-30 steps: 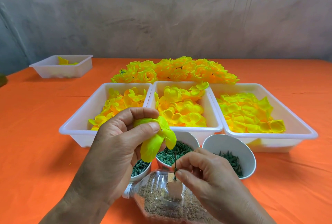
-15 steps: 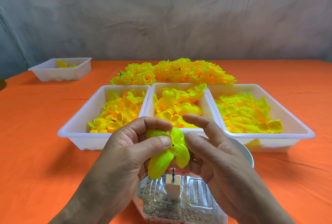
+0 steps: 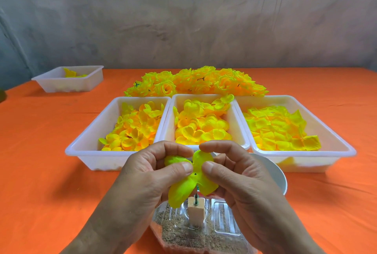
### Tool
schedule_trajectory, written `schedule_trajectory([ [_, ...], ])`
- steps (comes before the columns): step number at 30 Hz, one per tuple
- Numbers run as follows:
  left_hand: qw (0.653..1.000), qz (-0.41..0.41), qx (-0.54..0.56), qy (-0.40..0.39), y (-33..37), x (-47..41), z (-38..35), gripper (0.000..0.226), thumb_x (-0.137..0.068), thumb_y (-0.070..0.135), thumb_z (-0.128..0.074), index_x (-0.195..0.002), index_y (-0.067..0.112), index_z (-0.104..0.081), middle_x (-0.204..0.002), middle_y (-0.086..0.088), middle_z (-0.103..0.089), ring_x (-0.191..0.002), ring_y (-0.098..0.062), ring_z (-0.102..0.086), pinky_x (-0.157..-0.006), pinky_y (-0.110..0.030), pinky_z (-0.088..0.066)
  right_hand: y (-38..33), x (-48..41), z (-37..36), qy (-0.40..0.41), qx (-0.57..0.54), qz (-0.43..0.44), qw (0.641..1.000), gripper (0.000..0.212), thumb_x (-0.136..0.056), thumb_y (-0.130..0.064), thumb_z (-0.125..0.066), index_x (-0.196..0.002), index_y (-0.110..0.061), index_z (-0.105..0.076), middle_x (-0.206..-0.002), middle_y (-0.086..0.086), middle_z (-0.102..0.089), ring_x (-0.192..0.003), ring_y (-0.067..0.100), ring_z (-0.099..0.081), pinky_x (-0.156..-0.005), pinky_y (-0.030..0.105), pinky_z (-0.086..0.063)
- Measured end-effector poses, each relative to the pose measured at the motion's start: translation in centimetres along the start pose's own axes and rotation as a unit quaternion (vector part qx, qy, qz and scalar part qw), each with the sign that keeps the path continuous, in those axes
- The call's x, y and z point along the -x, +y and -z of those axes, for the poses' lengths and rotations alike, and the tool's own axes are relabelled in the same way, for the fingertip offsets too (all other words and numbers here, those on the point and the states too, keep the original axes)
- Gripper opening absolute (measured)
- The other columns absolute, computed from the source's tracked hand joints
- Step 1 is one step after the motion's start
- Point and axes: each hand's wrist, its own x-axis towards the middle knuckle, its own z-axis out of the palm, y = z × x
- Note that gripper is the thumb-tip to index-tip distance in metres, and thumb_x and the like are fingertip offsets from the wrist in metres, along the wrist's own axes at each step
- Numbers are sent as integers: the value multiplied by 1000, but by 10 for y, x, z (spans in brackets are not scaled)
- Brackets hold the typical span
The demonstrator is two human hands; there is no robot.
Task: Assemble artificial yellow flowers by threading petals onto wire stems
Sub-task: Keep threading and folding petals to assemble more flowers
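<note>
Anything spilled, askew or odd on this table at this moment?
Only a small thing: one petal at the middle tray's far right corner hangs over the rim, toward the right tray. Nothing else looks spilled or damaged.

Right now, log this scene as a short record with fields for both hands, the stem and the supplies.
Left hand: pinches petal piece
Right hand: pinches the same petal piece
Petal piece: yellow-green, directly over wire stem
Wire stem: upright in wooden block
Supplies: three white trays of yellow petals
Finished flowers: piled behind the trays
</note>
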Motion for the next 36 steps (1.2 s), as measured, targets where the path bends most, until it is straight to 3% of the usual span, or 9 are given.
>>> schedule_trajectory([
  [3,1000,0,-12,3,0,-2,1,34,-52,6,-86,-83,16,-76,-80,-16,-70,-64,-26,-67,-62,-38,-60,0,-1,-2,8,24,-1,1000,23,-70,-16,-69,-89,-27,-73,-73,2,-67,-63,16,-64,-56,28,-50],
  [7,1000,14,-14,13,-1,-3,0,31,-55,20,-74,-86,18,-76,-94,-31,-67,-71,-33,-66,-71,-49,-58,0,-2,-5,23,19,-9,1000,22,-67,-15,-73,-86,-25,-74,-71,2,-67,-60,16,-64,-53,24,-50],
  [12,999,33,-16,-1,-3,-6,2,28,-58,20,-75,-86,18,-76,-93,-27,-70,-69,-31,-67,-65,-42,-60,2,-3,-4,42,27,-10,999,26,-82,0,-62,-85,-24,-74,-69,3,-63,-61,16,-63,-52,24,-50],
  [14,999,40,-26,-10,-3,-6,3,34,-55,11,-86,-87,18,-76,-93,-28,-70,-71,-32,-67,-67,-43,-60,1,-3,-5,48,37,-5,998,30,-86,2,-60,-85,-24,-74,-70,3,-62,-61,16,-63,-52,25,-50],
  [16,999,40,-21,-13,-3,-6,4,30,-60,10,-79,-88,17,-75,-93,-27,-70,-73,-33,-67,-70,-47,-60,1,-4,-5,51,43,-1,998,31,-86,3,-60,-84,-25,-74,-70,4,-61,-61,17,-63,-52,26,-50],
  [21,999,33,-19,-12,-2,-7,4,27,-60,12,-72,-87,16,-76,-90,-26,-70,-68,-33,-68,-58,-38,-60,1,-4,-6,56,44,-2,997,30,-86,3,-60,-84,-24,-74,-67,1,-60,-62,18,-61,-51,27,-50],
  [28,999,31,-25,-16,0,-9,3,31,-59,5,-85,-87,16,-75,-86,-23,-70,-65,-31,-68,-54,-34,-58,2,-4,-4,61,25,-10,998,28,-86,4,-59,-85,-20,-74,-74,9,-59,-64,22,-61,-51,28,-51],
  [32,999,36,-16,-24,-2,-7,3,30,-58,8,-80,-87,15,-75,-86,-20,-71,-67,-31,-69,-54,-33,-58,4,-4,-3,56,22,-17,998,25,-85,4,-61,-85,-18,-73,-76,12,-57,-64,22,-61,-52,28,-52],
  [36,999,38,-4,-33,-6,-7,7,28,-60,6,-74,-87,15,-75,-82,-16,-70,-69,-31,-69,-57,-34,-59,8,-4,-1,49,35,-7,998,20,-70,-11,-69,-85,-23,-74,-75,12,-56,-63,19,-58,-54,27,-51],
])
